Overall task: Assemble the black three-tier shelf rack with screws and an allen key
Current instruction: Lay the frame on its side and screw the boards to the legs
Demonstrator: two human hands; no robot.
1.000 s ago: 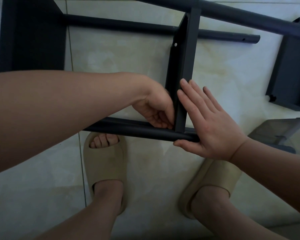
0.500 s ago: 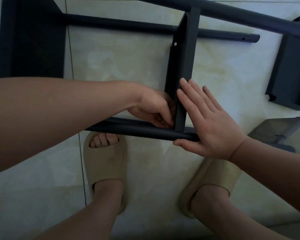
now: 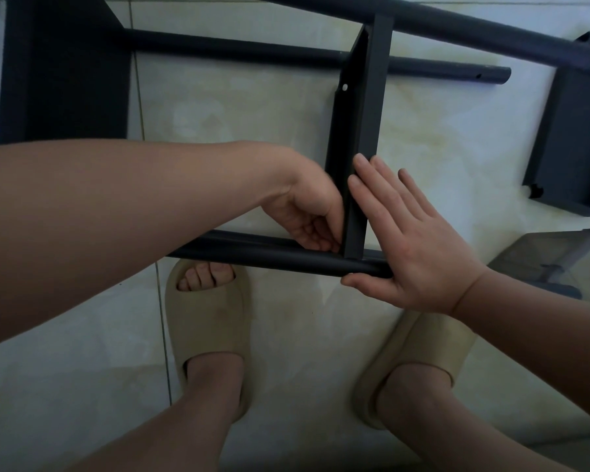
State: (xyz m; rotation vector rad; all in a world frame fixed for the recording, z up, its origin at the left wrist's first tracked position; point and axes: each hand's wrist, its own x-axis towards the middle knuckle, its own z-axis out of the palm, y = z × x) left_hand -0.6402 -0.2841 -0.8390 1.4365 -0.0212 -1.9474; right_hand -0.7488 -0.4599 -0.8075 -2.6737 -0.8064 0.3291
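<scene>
The black rack lies on its side on the tiled floor. Its middle shelf panel point(image 3: 365, 131) stands on edge between the far tubes and the near tube point(image 3: 252, 250). My left hand point(image 3: 307, 212) is curled at the inner corner where panel and near tube meet, fingertips pinched together; whatever they pinch is hidden. My right hand point(image 3: 413, 240) lies flat against the panel's right face, fingers spread, thumb hooked under the tube's end. A pale screw hole point(image 3: 344, 86) shows higher on the panel. I see no allen key.
Another shelf panel point(image 3: 65, 73) is fixed at the left end and a third point(image 3: 573, 137) hangs on the top tube point(image 3: 474, 32) at right. My feet in beige slippers point(image 3: 208, 318) stand just below the near tube. A translucent grey object point(image 3: 552, 260) sits at right.
My left wrist has turned a little at the corner joint, with the forearm dropping slightly. The right hand and the rack have stayed put.
</scene>
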